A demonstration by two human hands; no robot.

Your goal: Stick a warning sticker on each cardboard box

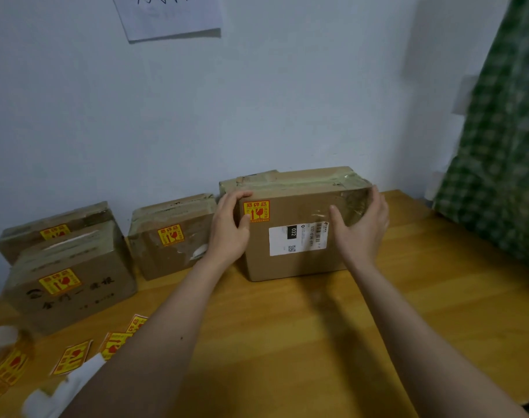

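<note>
A taped cardboard box (290,260) stands at the back of the wooden table, near the wall. It carries a yellow-and-red warning sticker (256,211) at its upper left and a white shipping label (298,238). My left hand (230,227) grips the box's left edge, thumb beside the sticker. My right hand (362,226) curls round its right end. Three more boxes stand to the left, each with a warning sticker: one (172,251) in the middle, one (73,294) at the front left, one (24,239) behind it.
Several loose warning stickers (73,356) lie on the wooden table (317,342) at the lower left, beside white backing paper (64,390). A green checked curtain (504,164) hangs at the right. A paper sheet (169,16) is on the wall.
</note>
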